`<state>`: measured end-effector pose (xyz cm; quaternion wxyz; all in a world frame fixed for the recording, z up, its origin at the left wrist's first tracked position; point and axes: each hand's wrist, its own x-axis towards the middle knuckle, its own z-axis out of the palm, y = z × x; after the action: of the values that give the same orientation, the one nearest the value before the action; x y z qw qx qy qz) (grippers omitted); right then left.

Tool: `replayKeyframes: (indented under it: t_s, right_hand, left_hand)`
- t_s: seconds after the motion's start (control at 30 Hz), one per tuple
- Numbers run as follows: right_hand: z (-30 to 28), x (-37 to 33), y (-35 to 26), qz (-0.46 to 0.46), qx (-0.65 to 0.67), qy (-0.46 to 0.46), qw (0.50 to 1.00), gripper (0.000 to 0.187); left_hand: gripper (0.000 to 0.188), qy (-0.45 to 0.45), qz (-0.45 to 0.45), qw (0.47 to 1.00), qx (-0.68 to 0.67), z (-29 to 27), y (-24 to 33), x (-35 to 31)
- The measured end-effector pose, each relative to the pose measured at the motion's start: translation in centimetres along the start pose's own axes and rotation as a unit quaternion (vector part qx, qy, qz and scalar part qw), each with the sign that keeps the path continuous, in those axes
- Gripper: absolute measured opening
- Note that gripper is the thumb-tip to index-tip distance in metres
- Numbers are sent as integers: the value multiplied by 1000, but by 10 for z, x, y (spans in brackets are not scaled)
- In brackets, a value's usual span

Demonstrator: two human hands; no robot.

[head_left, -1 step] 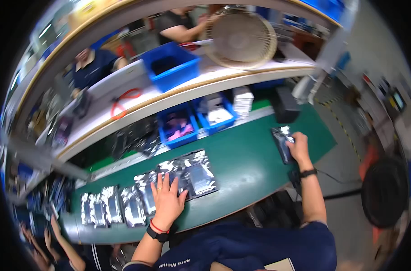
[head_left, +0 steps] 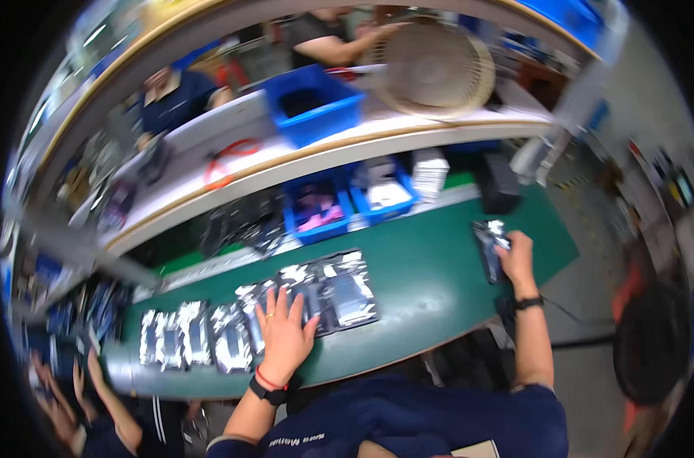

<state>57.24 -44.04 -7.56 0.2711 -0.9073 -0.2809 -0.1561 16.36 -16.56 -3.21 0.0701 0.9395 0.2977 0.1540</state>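
My left hand lies with fingers spread over a row of shiny silver-and-dark bags, each with a flat dark piece in it. Its fingertips rest on the middle bags and partly hide them. Just right of it is the end bag; to its left lie a bag and several more, side by side. Far to the right, my right hand has its fingers closed on the edge of a single shiny bag, which is on or just above the green table; I cannot tell which.
Behind the green table stand a blue bin with pink pieces, a blue bin with white pieces, a white stack and a black box. A shelf crosses above. Co-workers' hands show at far left.
The whole view has shifted a little, so the table and shelf appear farther right. Both hands keep about the same places, the right one still on its bag.
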Motion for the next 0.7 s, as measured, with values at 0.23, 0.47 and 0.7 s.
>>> replayKeyframes:
  t_s: [0.23, 0.47, 0.7]
  right_hand:
    - [14, -18, -47, -39, 76, -106, 991, 50]
    - [40, -55, -174, -42, 96, -196, 975, 47]
    - [60, -84, -256, -95, 133, -231, 959, 48]
  left_hand:
    - [84, -33, -264, 963, 36, -11, -42, -33]
    - [94, -76, -352, 933, 15, -25, -86, -72]
    - [93, -47, -394, 918, 17, -46, -150, -109]
